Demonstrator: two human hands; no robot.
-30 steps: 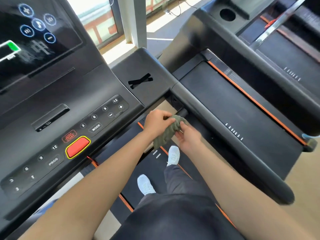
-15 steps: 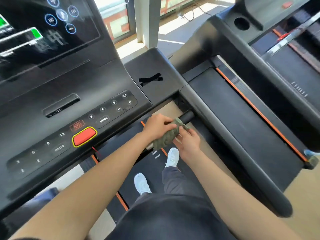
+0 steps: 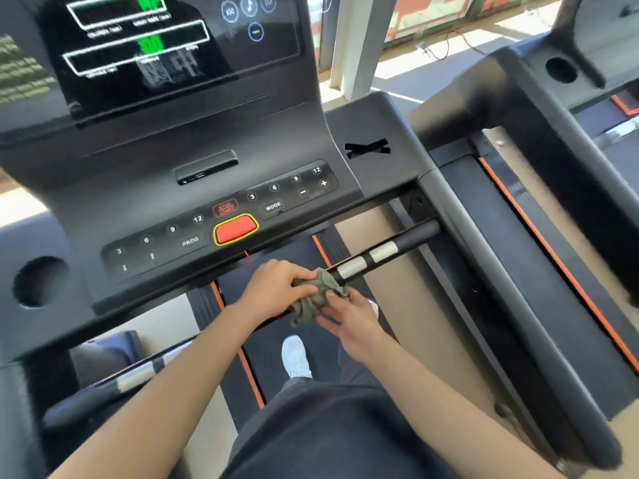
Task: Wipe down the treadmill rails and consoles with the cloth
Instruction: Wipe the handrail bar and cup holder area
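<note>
**Cloth** (image 3: 316, 293): olive-green, bunched into a wad. Wraps the free near end of the right grip bar (image 3: 383, 252), just below the front edge of the button panel (image 3: 221, 219). Sits further up the same bar a second ago, close to its junction with the right side rail (image 3: 501, 288). Now lies past both silver sensor patches, which show bare along with the black stub behind them.

**Left hand** (image 3: 276, 288): fingers curled over the top of the cloth, gripping it against the bar end.

**Right hand** (image 3: 351, 321): just beneath, thumb and fingertips pinching the hanging folds. Touches the cloth only; contact with the bar cannot be made out.

**View**: swings from the neighbouring treadmill to face the console square on. Brings in the screen (image 3: 155, 39), the red stop button (image 3: 236, 229) and the left grip bar (image 3: 131, 378).

**Status, as a judgement**: looks like one full pass down the right grip bar, at or near its end. Leaves the button panel, the screen, the left grip bar and the long side rails to be wiped, none of them touched by the cloth at present. Suggests the console as the likely next area, given where the head points.

**Caution**: stop button and keys close above the hands, so a light touch there seems wise.
</note>
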